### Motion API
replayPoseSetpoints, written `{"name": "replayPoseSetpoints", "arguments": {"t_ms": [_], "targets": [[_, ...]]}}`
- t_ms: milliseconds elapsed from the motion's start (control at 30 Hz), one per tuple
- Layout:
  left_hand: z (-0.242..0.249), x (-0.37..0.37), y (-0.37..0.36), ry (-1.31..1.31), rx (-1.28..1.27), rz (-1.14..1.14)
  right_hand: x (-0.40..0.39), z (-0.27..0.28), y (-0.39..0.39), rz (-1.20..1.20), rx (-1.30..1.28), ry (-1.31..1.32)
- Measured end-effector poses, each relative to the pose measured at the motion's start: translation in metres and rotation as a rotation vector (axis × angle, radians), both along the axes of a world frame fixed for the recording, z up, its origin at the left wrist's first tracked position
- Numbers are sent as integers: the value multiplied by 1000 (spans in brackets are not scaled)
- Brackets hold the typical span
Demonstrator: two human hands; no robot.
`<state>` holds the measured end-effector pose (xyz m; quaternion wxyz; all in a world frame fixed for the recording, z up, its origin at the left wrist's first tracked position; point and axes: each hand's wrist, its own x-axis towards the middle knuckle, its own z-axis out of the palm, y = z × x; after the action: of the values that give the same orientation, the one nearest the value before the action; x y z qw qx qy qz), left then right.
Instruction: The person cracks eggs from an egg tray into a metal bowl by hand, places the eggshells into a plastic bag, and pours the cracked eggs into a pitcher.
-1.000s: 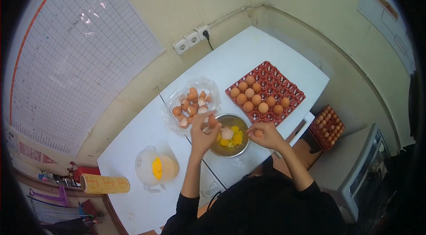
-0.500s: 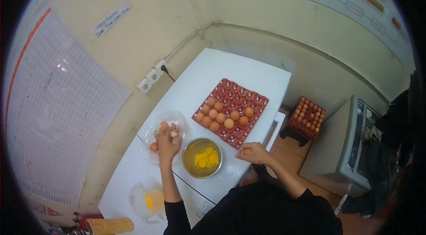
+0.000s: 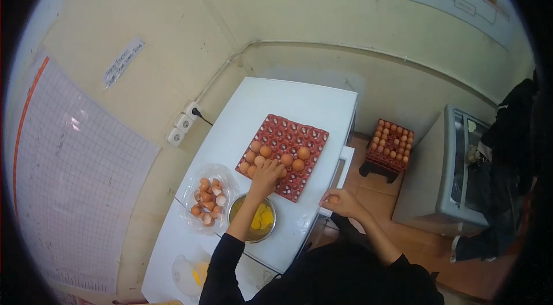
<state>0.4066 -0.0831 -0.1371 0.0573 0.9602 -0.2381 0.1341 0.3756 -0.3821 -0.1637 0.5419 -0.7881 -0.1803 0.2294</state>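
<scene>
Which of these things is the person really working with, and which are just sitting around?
In use: left hand on the eggs in the red tray; right hand holding an egg; bowl of yolks; bag of shells.

Lying about: jug; second egg tray on the floor; wall sockets; wall chart.

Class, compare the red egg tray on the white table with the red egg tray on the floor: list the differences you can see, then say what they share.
The egg tray on the table is mostly empty sockets, with eggs only along its near side; the egg tray on the floor looks full. The table tray lies flat on the white table; the floor tray sits raised on a dark base. The left hand reaches the table tray's eggs; no hand is at the floor tray. Both are red and hold brown eggs.
</scene>
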Motion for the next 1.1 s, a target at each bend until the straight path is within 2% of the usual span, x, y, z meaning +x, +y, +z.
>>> {"name": "replayPoseSetpoints", "arguments": {"t_ms": [167, 233, 467, 533, 600, 633, 700, 733, 800, 833, 867, 933, 1000, 1067, 1100], "targets": [[-12, 13, 11, 35, 145, -136, 1, 5, -13, -42, 16, -21], [-11, 16, 10, -47, 197, -185, 5, 6, -13, -54, -17, -9], [-1, 14, 13, -18, 193, -169, 18, 13, -10, -5, 70, -42], [25, 3, 10, -63, -87, -35, 19, 19, -5, 34, 68, -29], [52, -15, 7, -77, -177, 47, 21, 24, 2, 10, 79, 164], [59, -24, 6, -22, -436, 192, 22, 17, 7, 31, 74, 163], [56, -40, 13, 101, -963, 389, 25, -1, 18, -12, 341, 593], [52, -48, 17, 88, -969, 410, 28, -4, 25, 10, 330, 595], [44, -68, 25, 250, -1522, 573, 32, -6, 42, 127, 288, 491], [43, -80, 28, 341, -1666, 576, 33, -2, 51, 216, 267, 400], [40, -93, 30, 314, -1680, 598, 33, 5, 62, 247, 254, 403], [52, -116, 19, 426, -1958, 560, 31, 39, 89, 338, 76, 106], [42, -134, 22, 393, -2021, 540, 36, 41, 121, 470, -3, 22], [29, -148, 28, 534, -2085, 464, 25, 46, 153, 361, 142, -596], [21, -154, 29, 559, -2081, 433, 19, 59, 167, 382, 143, -595]]}}
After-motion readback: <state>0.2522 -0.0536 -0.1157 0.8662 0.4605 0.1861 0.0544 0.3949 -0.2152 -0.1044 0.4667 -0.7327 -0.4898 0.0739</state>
